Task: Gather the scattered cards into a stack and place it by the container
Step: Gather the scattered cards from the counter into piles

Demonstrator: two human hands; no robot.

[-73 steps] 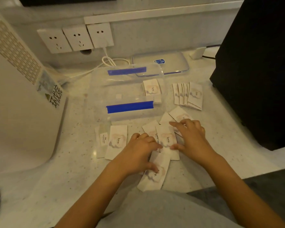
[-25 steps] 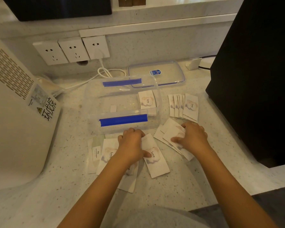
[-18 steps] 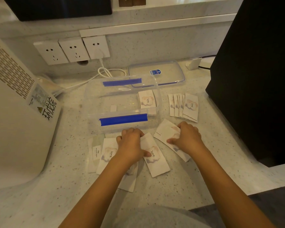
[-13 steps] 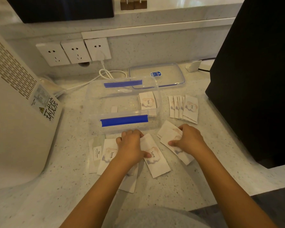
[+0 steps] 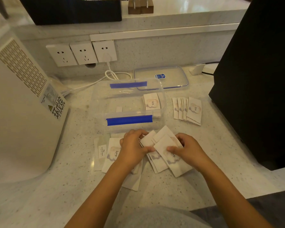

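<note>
1. Both hands work over a speckled pale table point(image 5: 212, 145), just in front of a clear plastic container point(image 5: 104, 102) with blue clips.
2. The left hand point(image 5: 132, 149) lies on the loose cards point(image 5: 156, 159); its fingers point(image 5: 141, 132) are curled and pinch the top edge of a white card at the middle of the pile.
3. The right hand point(image 5: 190, 149) presses on an overlapping bundle of cards beside it; thumb and fingers are partly closed on the upper card, which reads "love".
4. Two more cards point(image 5: 105, 153) lie flat to the left of the left hand, partly under the wrist. One further card point(image 5: 135, 181) shows below the left forearm.
5. A fanned row of cards point(image 5: 187, 110) lies apart, just right of the container.
6. One small stack of cards point(image 5: 151, 102) sits inside the container at its right end.
7. The container's lid point(image 5: 171, 78) lies flat behind it, near the wall sockets point(image 5: 82, 53).
8. A white appliance point(image 5: 18, 112) stands at left; a black box point(image 5: 257, 79) stands at right.
</note>
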